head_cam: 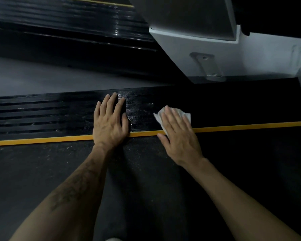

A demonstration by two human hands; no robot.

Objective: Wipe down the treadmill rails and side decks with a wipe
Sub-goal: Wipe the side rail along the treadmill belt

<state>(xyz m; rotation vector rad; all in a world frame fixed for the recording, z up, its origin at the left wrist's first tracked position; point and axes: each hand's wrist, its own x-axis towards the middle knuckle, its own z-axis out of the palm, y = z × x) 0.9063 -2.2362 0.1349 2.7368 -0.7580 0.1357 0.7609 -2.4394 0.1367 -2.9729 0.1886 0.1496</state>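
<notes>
White wipe (176, 113) lies on the black ribbed side deck (42, 115), pressed flat under the right hand (178, 136), fingers straight. Left hand (109, 122) rests flat on the same deck beside it, fingers extended, holding nothing. Yellow stripe (250, 125) separates deck from dusty running belt (146, 171).

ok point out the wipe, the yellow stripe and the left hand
wipe (184, 113): head view, white corner right of the fingers
yellow stripe (250, 126): head view, stretch right of the hands
left hand (109, 124): head view, back of the hand
</notes>
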